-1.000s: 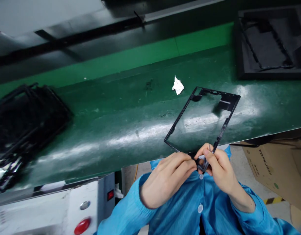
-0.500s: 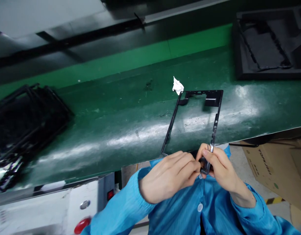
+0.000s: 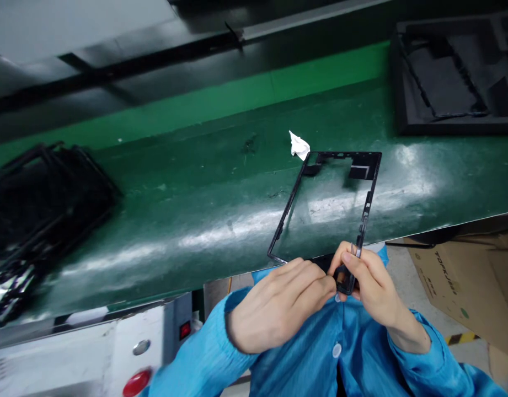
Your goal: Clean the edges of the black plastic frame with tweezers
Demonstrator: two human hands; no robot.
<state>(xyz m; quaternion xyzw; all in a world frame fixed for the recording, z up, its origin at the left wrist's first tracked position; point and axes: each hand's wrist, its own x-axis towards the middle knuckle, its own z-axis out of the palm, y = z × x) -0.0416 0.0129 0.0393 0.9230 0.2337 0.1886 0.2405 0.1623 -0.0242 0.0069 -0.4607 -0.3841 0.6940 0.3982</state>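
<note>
A: Where is the single view taken from?
B: Head height, facing forward and down: left hand (image 3: pixel 278 306) and right hand (image 3: pixel 372 286) lie close below, the glossy green conveyor belt (image 3: pixel 187 220) beyond.

Black frame (image 3: pixel 361 171) — perhaps plastic — between fingers (image 3: pixel 315 282)

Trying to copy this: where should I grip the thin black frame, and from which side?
Pinch the black frame at its near right corner, from the near edge, as the left hand and right hand do; its middle is open, its rails thin.
</note>
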